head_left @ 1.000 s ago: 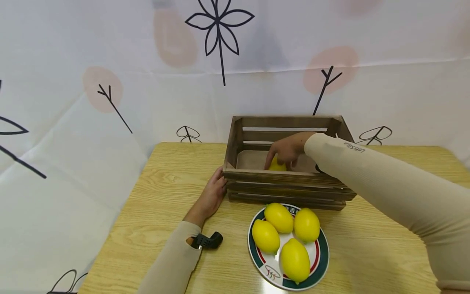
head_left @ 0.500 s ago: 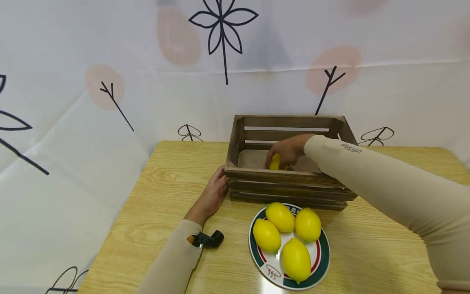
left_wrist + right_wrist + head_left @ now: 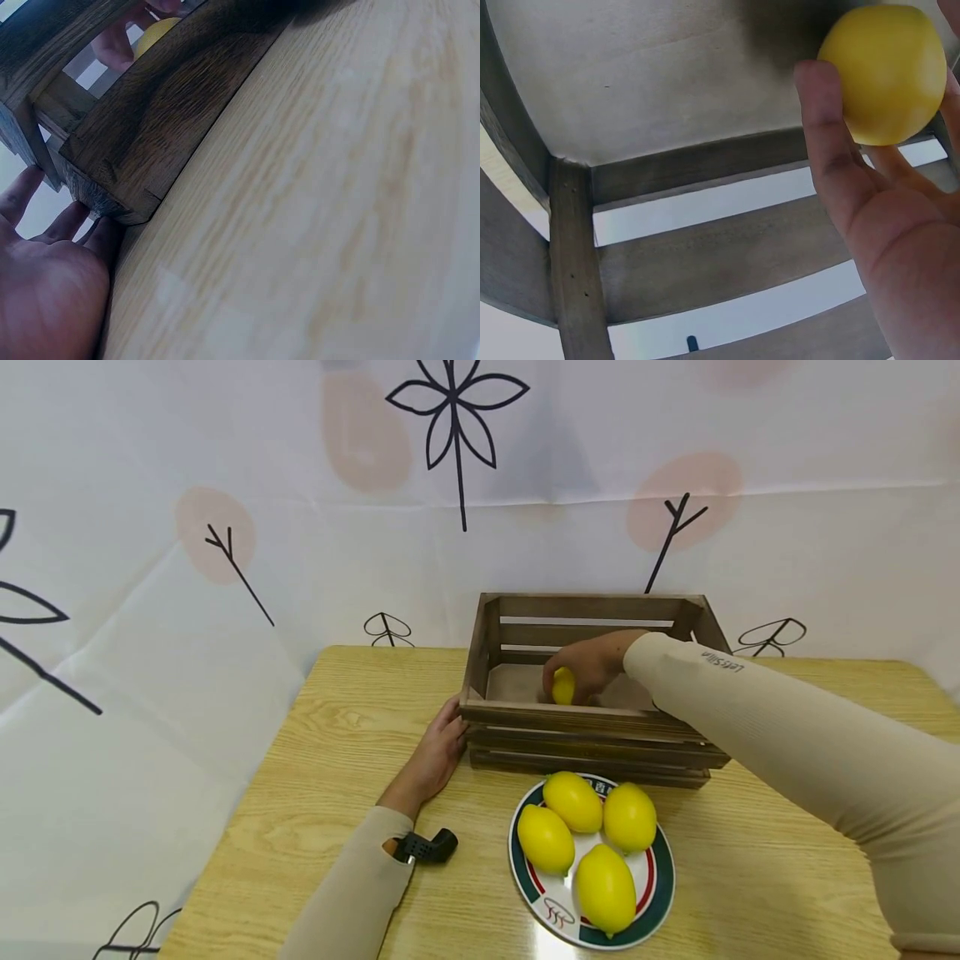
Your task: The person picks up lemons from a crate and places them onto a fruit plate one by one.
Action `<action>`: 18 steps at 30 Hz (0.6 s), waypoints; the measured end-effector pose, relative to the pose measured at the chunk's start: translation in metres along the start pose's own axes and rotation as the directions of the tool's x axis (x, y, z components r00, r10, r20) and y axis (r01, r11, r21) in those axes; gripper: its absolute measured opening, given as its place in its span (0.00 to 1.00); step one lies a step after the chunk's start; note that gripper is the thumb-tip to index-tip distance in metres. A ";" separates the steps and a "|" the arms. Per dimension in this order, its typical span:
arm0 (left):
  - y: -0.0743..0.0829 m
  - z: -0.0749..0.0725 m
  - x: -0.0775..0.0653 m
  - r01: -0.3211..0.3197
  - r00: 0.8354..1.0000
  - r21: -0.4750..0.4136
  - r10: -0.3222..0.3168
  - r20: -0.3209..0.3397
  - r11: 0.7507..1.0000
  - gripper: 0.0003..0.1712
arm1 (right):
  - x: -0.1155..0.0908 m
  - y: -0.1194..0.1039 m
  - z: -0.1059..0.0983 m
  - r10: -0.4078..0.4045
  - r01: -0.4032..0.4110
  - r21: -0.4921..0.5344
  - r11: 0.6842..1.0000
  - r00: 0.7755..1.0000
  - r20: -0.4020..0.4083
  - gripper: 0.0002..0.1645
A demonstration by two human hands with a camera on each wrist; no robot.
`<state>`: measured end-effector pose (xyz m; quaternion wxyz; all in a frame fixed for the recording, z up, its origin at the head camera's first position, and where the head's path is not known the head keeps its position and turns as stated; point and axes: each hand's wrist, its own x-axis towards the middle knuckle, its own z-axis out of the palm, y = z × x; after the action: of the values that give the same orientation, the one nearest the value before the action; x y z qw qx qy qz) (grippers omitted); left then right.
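Observation:
Inside the brown slatted wooden crate (image 3: 585, 720), my right hand (image 3: 588, 662) grips a yellow lemon (image 3: 563, 686). In the right wrist view the thumb and fingers lie round this lemon (image 3: 885, 75), just over the crate floor. My left hand (image 3: 435, 756) touches the crate's near left corner from outside. The left wrist view shows its fingers (image 3: 64, 223) fairly straight, their tips against the wood. In front of the crate, a white plate (image 3: 551, 917) with a green and red rim carries several lemons (image 3: 606, 889).
Everything stands on a light wood-grain table (image 3: 352, 710). A white cloth (image 3: 285, 443) with plant drawings hangs behind it. A black strap device (image 3: 427, 847) sits on the left wrist.
My right hand has closed round the lemon in the crate, and the lemon has turned and risen slightly. The left hand keeps its place at the crate's corner.

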<state>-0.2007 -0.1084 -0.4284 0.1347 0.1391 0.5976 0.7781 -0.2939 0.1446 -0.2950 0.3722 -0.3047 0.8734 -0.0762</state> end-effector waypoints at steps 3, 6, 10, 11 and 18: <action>0.001 0.000 0.000 -0.002 1.000 0.002 0.002 0.005 1.000 0.29 | 0.000 -0.001 0.000 0.006 -0.006 -0.018 1.000 1.000 -0.023 0.27; 0.002 0.000 0.000 -0.004 1.000 0.004 0.004 0.004 1.000 0.30 | 0.000 -0.001 -0.001 0.001 -0.003 -0.043 0.999 0.998 -0.055 0.27; 0.004 0.000 0.000 -0.002 1.000 0.007 0.002 0.002 1.000 0.30 | 0.001 0.000 -0.002 -0.006 0.001 -0.050 0.999 0.996 -0.093 0.27; 0.004 0.000 0.000 -0.001 1.000 0.009 0.001 0.003 1.000 0.29 | 0.001 0.000 -0.002 -0.006 0.001 -0.050 0.999 0.995 -0.100 0.27; 0.004 0.001 -0.001 0.009 1.000 0.005 -0.009 0.005 1.000 0.28 | 0.000 0.000 -0.004 -0.023 0.017 -0.048 0.999 0.992 -0.124 0.26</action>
<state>-0.1999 -0.1090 -0.4247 0.1394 0.1386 0.6000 0.7755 -0.2968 0.1445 -0.2926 0.3090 -0.3166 0.8934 -0.0783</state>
